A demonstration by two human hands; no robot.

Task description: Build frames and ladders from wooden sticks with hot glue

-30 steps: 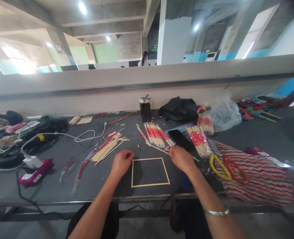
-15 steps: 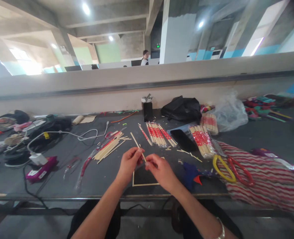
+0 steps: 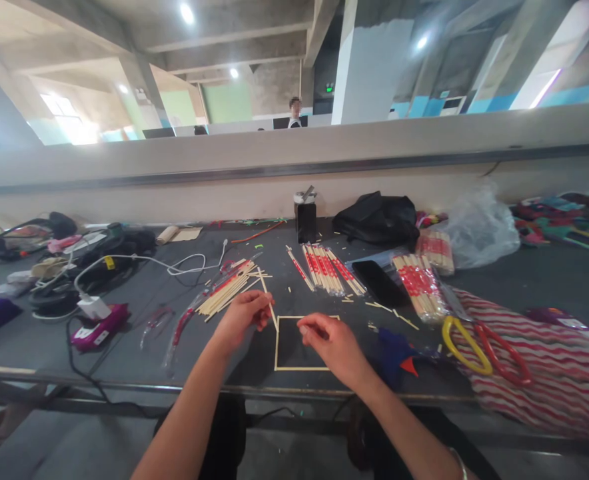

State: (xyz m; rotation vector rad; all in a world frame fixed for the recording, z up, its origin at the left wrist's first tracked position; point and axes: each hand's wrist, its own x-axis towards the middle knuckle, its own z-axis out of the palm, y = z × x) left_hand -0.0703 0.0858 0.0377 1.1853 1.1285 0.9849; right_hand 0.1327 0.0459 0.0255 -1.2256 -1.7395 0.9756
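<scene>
A thin wooden chopstick [image 3: 263,281] is pinched in my left hand [image 3: 247,313], slanting down to the right. Its lower end is by the upper left corner of a rectangle of pale sticks [image 3: 299,369] lying on the dark table. Over the right part of that rectangle is my right hand [image 3: 327,340], thumb and fingers closed together; whatever sits between the fingertips is too small to make out. Loose chopsticks [image 3: 224,293] lie in a pile beyond my left hand. Red-wrapped chopsticks [image 3: 323,267] are spread farther back, beyond my right hand.
Red and yellow handled scissors [image 3: 467,343] rest on a striped cloth [image 3: 534,373] at right. A phone [image 3: 379,281], a chopstick bundle [image 3: 419,283] and a black bag [image 3: 377,220] are behind. On the left are a purple power strip [image 3: 99,327] and a white cable [image 3: 139,259].
My hands have come apart: the left moved left with the chopstick, and the right let go of its lower end. More of the stick rectangle now shows. The view has shifted slightly.
</scene>
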